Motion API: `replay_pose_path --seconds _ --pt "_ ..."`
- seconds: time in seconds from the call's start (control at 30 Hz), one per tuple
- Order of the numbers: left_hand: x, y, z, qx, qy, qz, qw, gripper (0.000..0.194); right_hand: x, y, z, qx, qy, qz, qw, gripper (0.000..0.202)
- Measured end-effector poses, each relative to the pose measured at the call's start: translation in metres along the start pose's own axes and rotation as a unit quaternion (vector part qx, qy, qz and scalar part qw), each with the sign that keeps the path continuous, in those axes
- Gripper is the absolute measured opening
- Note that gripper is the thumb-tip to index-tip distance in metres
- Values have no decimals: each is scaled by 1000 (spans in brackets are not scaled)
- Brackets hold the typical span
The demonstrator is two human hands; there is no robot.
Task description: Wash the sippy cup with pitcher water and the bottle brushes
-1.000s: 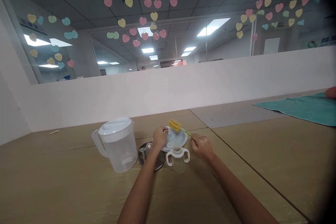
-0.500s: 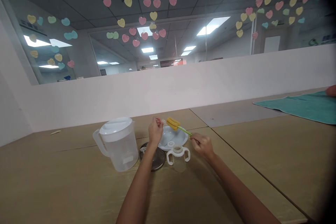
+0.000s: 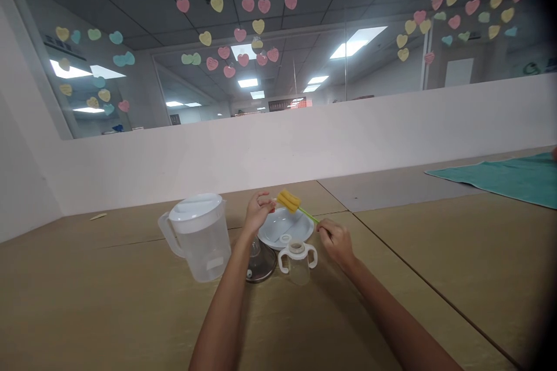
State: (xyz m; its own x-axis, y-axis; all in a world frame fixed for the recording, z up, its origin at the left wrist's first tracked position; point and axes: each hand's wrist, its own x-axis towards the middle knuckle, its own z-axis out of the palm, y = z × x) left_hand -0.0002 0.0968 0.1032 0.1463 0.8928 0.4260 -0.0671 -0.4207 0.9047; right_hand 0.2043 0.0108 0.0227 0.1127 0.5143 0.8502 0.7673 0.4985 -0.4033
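Note:
My right hand is closed on the green handle of a brush with a yellow sponge head, raised over a white bowl. Just left of the sponge, my left hand pinches a small item with a red part, mostly hidden by the fingers. In front of the bowl stands a clear bottle with two white handles, its top open. A small white ring shows at the bowl's near edge. Partly behind my left forearm is a round dark metal lid.
A clear plastic pitcher with a white lid stands left of my left forearm. On the right lies a teal cloth, a bit of someone's hand at its far edge. A white wall with windows runs behind the table.
The fingers of my left hand have shifted and spread somewhat around the small item. The other person's hand has mostly left the view at the right. The view has shifted slightly.

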Motion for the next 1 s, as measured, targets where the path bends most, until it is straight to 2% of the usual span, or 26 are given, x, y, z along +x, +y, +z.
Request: replay_pose_path --seconds 0.33,0.53,0.6,0.67,0.8,0.87,1.0 --pt "-3 3 7 -15 6 -28 999 51 0 3 2 -83 7 15 996 27" --pt "0 2 2 -18 21 11 1000 54 0 12 2 -132 -27 19 991 26" --pt "1 -1 0 46 27 35 998 51 -2 12 3 -110 -38 -4 993 26" --pt "1 -4 -2 159 37 66 984 46 -4 11 4 -91 -48 -36 994 26" --pt "-2 -5 -5 393 42 130 909 36 -7 8 7 -66 -40 -76 994 28" --pt "-2 -3 -7 443 32 134 886 35 -7 6 5 -41 -22 -74 996 28" --pt "-2 2 -13 469 11 102 877 36 -4 3 0 2 21 -69 997 28"
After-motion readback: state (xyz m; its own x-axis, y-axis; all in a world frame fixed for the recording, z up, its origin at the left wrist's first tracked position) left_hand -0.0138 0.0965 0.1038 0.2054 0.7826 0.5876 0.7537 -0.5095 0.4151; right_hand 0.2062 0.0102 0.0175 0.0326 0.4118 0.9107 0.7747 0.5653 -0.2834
